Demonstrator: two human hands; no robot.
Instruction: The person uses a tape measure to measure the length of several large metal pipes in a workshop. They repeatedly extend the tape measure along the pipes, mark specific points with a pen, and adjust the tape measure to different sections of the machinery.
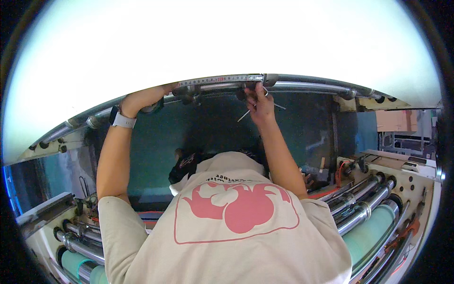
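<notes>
A steel tape measure (pixel 208 82) lies stretched along a shiny metal shaft (pixel 302 86), just under the edge of a bright white surface. My left hand (pixel 147 98), with a watch on its wrist, is closed at the tape's left end; part of a dark rounded case shows beneath the palm. At the tape's right end, my right hand (pixel 259 104) has its fingers curled up against a collar (pixel 270 79) on the shaft. Thin metal rods, looking like a hex key (pixel 243 116), stick out on both sides of that hand. The fingertips are partly hidden.
The overexposed white surface (pixel 227 38) spans the whole far side. Dark clamps (pixel 190 92) sit on the shafts between my hands. Behind my body, rollers (pixel 371 236) and machine frames stand at the lower right and lower left. A red hose (pixel 338 176) runs at the right.
</notes>
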